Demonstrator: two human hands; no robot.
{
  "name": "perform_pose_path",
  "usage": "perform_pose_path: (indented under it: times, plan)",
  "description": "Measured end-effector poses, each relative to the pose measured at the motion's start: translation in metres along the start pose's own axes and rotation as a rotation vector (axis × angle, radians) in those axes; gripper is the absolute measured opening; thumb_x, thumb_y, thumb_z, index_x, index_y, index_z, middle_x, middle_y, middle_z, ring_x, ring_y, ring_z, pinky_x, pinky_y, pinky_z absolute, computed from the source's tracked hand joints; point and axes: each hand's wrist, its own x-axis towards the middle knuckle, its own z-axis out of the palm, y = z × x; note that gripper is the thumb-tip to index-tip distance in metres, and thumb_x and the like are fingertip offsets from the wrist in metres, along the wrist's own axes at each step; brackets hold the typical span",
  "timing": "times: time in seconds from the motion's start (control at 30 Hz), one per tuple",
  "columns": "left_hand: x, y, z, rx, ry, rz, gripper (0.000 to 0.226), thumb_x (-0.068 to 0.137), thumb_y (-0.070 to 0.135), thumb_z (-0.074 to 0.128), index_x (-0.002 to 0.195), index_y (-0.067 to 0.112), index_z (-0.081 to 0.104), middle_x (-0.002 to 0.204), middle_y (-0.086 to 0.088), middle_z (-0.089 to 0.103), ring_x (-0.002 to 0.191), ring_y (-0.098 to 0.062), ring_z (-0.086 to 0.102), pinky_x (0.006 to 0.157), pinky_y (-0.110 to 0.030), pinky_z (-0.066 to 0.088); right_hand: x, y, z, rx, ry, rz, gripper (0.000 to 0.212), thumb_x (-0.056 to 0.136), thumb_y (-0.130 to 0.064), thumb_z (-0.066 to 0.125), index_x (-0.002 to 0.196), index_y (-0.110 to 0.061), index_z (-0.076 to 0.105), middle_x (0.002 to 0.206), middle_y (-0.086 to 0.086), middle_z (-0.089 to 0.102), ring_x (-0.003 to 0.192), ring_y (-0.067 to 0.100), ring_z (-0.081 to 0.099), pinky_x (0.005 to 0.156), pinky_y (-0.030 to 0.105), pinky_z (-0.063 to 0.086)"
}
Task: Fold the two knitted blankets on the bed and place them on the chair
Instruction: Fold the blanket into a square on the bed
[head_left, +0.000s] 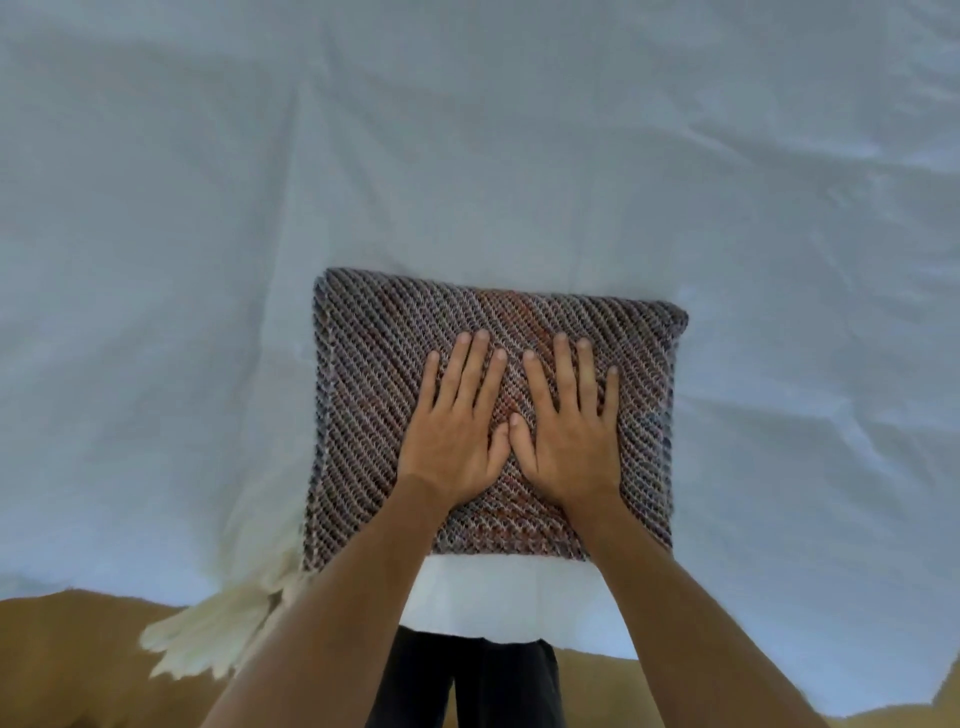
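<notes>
Both hands, left (453, 441) and right (569, 439), flat, grasping nothing, pressing folded blanket (493, 415) on bed (519, 156). Risk: one-sided lift lets layers slide open; fringe (208, 639) may snag

This was a bedroom in a home: a bed (675, 182) under a wrinkled white sheet (156, 260) filled the view, with tan floor (62, 665) showing below its edge.

You have one folded knitted blanket (498, 410), one white fringed piece (208, 631) at its left, one bed sheet (467, 156), two flat hands — left hand (452, 447), right hand (569, 441)
</notes>
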Motion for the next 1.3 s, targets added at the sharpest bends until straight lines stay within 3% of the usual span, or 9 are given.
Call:
perform_pose_path:
  times: [0.23, 0.4, 0.57, 0.7, 0.93, 1.13, 1.3]
  plan:
    - [-0.005, 0.0, -0.046, 0.044, -0.056, -0.009, 0.074, 0.092, 0.05, 0.008, 0.151, 0.006, -0.002, 0.157, -0.018, -0.012, 0.145, -0.03, -0.013, 0.118, -0.05, -0.001, 0.002, -0.003, -0.049, 0.008, -0.143, 0.006, 0.062, 0.093, -0.047, 0.029, 0.148, -0.019, 0.024, 0.157, 0.013, 0.014, 0.145, 0.03, 0.01, 0.113, 0.058, 0.013]
    - [0.01, -0.038, -0.083, 0.057, -0.032, -0.105, 0.082, 0.089, 0.06, -0.003, 0.148, 0.004, -0.01, 0.155, -0.021, -0.015, 0.145, -0.032, -0.015, 0.118, -0.047, -0.007, 0.021, 0.023, -0.078, -0.005, -0.061, 0.136, 0.062, 0.095, -0.048, 0.03, 0.145, -0.012, 0.032, 0.153, 0.018, 0.023, 0.142, 0.034, 0.019, 0.115, 0.052, 0.012]
    - [0.013, -0.065, -0.066, 0.046, -0.002, -0.094, 0.079, 0.092, 0.059, 0.01, 0.15, 0.006, 0.001, 0.157, -0.021, 0.001, 0.146, -0.032, -0.001, 0.118, -0.051, 0.003, 0.027, 0.04, -0.058, 0.007, -0.056, 0.113, 0.063, 0.096, -0.048, 0.028, 0.147, -0.011, 0.028, 0.154, 0.017, 0.022, 0.143, 0.031, 0.017, 0.116, 0.05, 0.012]
    - [0.018, -0.068, -0.036, 0.03, 0.016, -0.105, 0.079, 0.092, 0.057, 0.014, 0.151, 0.006, 0.003, 0.158, -0.021, 0.002, 0.146, -0.033, -0.001, 0.117, -0.053, 0.005, 0.032, 0.046, -0.028, 0.026, 0.026, 0.084, 0.064, 0.094, -0.044, 0.037, 0.147, -0.009, 0.028, 0.154, 0.018, 0.02, 0.144, 0.032, 0.015, 0.117, 0.05, 0.009]
    - [0.039, -0.076, 0.001, 0.04, 0.039, -0.105, 0.078, 0.091, 0.057, 0.014, 0.149, 0.008, -0.004, 0.157, -0.018, -0.002, 0.146, -0.032, -0.002, 0.117, -0.05, 0.0, 0.051, 0.055, 0.015, 0.046, 0.015, 0.07, 0.07, 0.09, -0.048, 0.028, 0.148, -0.009, 0.018, 0.154, 0.019, 0.017, 0.143, 0.032, 0.011, 0.116, 0.05, 0.004]
    - [0.028, -0.069, -0.032, 0.066, -0.028, -0.126, 0.079, 0.092, 0.057, 0.012, 0.151, 0.007, -0.002, 0.158, -0.02, -0.004, 0.146, -0.032, -0.005, 0.117, -0.051, 0.002, 0.041, 0.049, -0.022, 0.063, -0.026, 0.079, 0.066, 0.094, -0.045, 0.032, 0.148, -0.008, 0.023, 0.155, 0.017, 0.017, 0.144, 0.031, 0.011, 0.116, 0.051, 0.007]
    - [0.011, -0.041, -0.075, 0.067, -0.074, -0.173, 0.078, 0.092, 0.055, 0.004, 0.149, 0.004, -0.011, 0.156, -0.018, -0.016, 0.145, -0.03, -0.015, 0.118, -0.048, -0.003, 0.023, 0.027, -0.061, 0.014, -0.078, 0.149, 0.063, 0.095, -0.04, 0.032, 0.148, -0.008, 0.023, 0.155, 0.019, 0.017, 0.144, 0.032, 0.013, 0.116, 0.052, 0.009]
